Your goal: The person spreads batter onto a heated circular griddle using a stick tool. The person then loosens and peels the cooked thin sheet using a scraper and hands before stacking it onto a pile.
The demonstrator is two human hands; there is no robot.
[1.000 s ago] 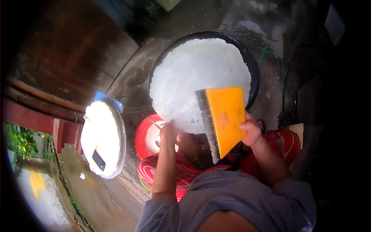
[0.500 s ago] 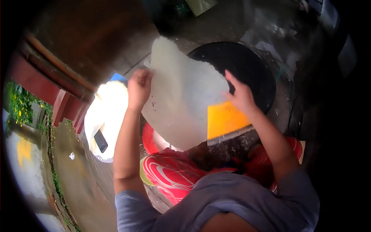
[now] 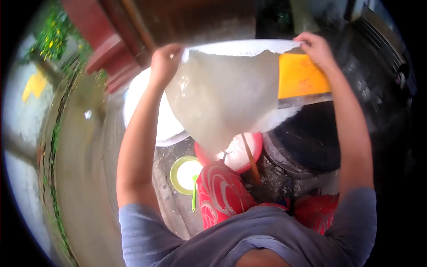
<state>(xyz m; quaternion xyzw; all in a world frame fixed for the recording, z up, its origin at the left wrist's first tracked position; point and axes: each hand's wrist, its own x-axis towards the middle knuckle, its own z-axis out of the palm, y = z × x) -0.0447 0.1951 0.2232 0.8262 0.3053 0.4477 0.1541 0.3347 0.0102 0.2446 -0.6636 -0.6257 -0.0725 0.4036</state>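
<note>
A thin, pale, translucent sheet (image 3: 227, 89) hangs stretched between my two hands, its upper edge folded over. My left hand (image 3: 167, 64) grips its top left corner with fingers closed. At the top right corner, my right hand (image 3: 315, 50) pinches the sheet. A yellow scraper with a dark bristled edge (image 3: 304, 76) hangs just below my right hand, against the sheet; how it is held is partly hidden. To the lower right lies the round black pan (image 3: 311, 138), its left part covered by the sheet.
A bright white round stack (image 3: 149, 109) stands at the left, partly behind my left forearm. Below the sheet is a red basin (image 3: 258, 149) with white batter and a wooden stick (image 3: 251, 160). A green bowl (image 3: 174, 174) with a green spoon (image 3: 194, 196) sits by my knee.
The sheet has come off the black pan and been lifted up and leftward. My right hand has moved from the scraper's side to the sheet's corner, and the view has turned left.
</note>
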